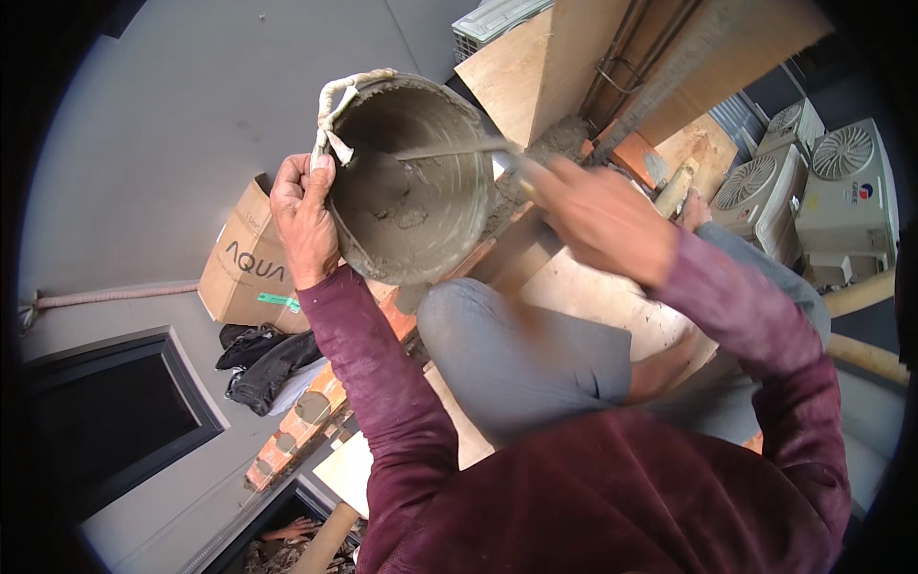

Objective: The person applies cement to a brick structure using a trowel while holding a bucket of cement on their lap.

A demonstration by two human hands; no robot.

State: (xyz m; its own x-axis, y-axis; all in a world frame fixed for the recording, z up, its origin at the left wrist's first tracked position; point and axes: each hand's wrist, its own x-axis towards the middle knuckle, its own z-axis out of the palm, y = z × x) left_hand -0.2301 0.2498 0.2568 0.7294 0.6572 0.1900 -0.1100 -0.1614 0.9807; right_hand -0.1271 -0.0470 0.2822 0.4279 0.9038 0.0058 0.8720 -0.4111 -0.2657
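A mortar-caked bucket (449,225) is tipped with its mouth toward me, and wet grey mortar (397,215) lies inside it. My left hand (308,215) grips its rim at the left, thumb over the edge, beside the pale cloth-wrapped handle (330,105). At the bucket's right side, my right hand (598,220) is closed around the handle of a trowel (454,148). The trowel's thin blade, seen nearly edge-on, reaches into the bucket's mouth. Motion smears the right hand and the tool's handle.
A brick wall top (287,440) with mortar patches runs beneath me. A cardboard box (247,258) and dark clothes (273,368) lie left. Plywood boards (535,77) and pipes stand ahead; air-conditioner units (846,191) stand right. Another person's hand (292,529) shows below.
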